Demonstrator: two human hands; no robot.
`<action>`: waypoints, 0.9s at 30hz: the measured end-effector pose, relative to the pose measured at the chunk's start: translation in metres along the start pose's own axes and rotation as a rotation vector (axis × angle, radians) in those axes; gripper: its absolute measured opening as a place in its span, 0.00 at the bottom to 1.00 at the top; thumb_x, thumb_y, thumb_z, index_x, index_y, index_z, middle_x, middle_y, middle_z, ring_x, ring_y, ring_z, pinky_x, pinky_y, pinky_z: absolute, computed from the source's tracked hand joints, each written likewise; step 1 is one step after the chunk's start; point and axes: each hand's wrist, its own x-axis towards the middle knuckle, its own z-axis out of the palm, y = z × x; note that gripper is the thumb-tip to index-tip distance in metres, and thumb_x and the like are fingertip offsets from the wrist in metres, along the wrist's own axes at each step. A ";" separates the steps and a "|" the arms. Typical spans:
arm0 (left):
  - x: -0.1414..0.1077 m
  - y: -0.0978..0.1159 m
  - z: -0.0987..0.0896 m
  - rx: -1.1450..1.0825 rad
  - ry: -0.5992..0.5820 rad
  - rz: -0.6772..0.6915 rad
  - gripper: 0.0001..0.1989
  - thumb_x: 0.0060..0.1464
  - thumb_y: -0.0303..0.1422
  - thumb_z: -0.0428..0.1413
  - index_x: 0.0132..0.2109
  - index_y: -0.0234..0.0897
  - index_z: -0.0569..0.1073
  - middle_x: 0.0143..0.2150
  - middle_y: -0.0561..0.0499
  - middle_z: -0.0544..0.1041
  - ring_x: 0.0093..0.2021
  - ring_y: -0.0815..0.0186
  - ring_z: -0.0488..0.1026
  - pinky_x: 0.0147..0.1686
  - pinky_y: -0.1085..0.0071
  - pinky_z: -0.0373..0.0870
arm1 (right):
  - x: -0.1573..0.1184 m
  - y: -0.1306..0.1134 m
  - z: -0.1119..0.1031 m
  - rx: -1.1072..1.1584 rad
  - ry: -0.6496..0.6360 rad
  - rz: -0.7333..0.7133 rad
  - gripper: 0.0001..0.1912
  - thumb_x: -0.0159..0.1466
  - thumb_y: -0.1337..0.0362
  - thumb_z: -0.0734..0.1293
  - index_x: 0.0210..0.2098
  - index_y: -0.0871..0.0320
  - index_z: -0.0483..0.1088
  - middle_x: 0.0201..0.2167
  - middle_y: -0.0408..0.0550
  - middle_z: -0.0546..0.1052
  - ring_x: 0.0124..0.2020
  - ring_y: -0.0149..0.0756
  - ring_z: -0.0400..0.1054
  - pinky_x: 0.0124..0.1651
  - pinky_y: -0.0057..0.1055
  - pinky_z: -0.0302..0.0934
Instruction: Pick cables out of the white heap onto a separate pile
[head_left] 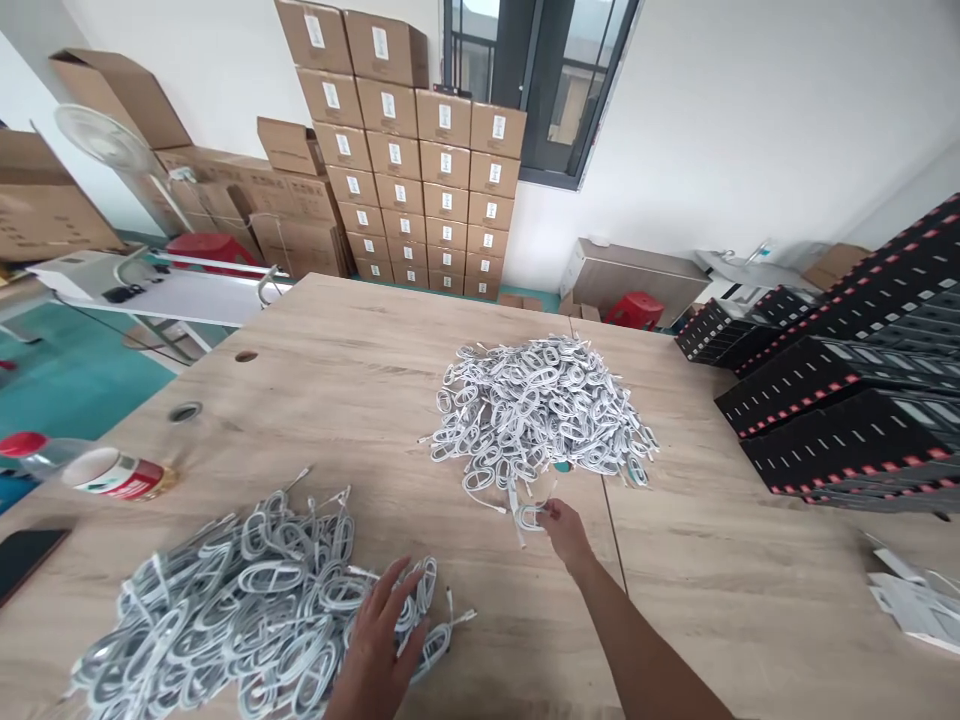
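Two heaps of coiled white-grey cables lie on the wooden table. My left hand (pixel 382 640) rests at the right side of the near heap (pixel 247 600), fingers spread over the coils, gripping none that I can see. Near the front edge of the far heap (pixel 540 400), my right hand (pixel 564 530) pinches one coiled cable (pixel 529 517) between thumb and fingers, low over the table.
A bottle with a red cap (pixel 37 452), a labelled cup (pixel 120 474) and a dark phone-like object (pixel 28 560) are at the left. Black boxes (pixel 847 430) are stacked at the right, with white pieces (pixel 911 600) nearer. Cartons (pixel 405 150) line the wall.
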 end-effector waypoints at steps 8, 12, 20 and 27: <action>0.035 0.048 0.013 -0.293 -0.145 -0.030 0.22 0.63 0.35 0.54 0.63 0.47 0.73 0.68 0.43 0.71 0.67 0.55 0.69 0.65 0.52 0.71 | -0.002 -0.027 0.044 -0.275 -0.005 -0.001 0.05 0.57 0.61 0.66 0.32 0.54 0.70 0.34 0.46 0.80 0.39 0.40 0.73 0.39 0.31 0.61; 0.029 0.054 0.011 -0.350 -0.157 -0.062 0.22 0.63 0.37 0.55 0.63 0.49 0.73 0.68 0.43 0.71 0.68 0.55 0.69 0.65 0.51 0.71 | 0.005 -0.039 0.070 -0.433 0.006 0.032 0.05 0.53 0.69 0.67 0.29 0.54 0.67 0.35 0.46 0.79 0.39 0.39 0.72 0.38 0.29 0.58; 0.029 0.043 0.016 -0.575 -0.126 -0.410 0.26 0.57 0.48 0.57 0.59 0.43 0.75 0.64 0.38 0.73 0.57 0.53 0.77 0.46 0.59 0.80 | -0.028 -0.027 0.029 -0.090 0.086 0.054 0.06 0.50 0.64 0.64 0.22 0.51 0.59 0.18 0.35 0.61 0.24 0.34 0.58 0.29 0.29 0.53; 0.069 0.055 0.002 -0.863 -0.471 -0.567 0.45 0.47 0.47 0.62 0.70 0.41 0.61 0.57 0.41 0.77 0.43 0.59 0.79 0.36 0.64 0.78 | -0.105 -0.051 0.064 0.176 -0.404 -0.119 0.07 0.52 0.63 0.68 0.31 0.54 0.69 0.26 0.40 0.72 0.30 0.35 0.66 0.35 0.30 0.59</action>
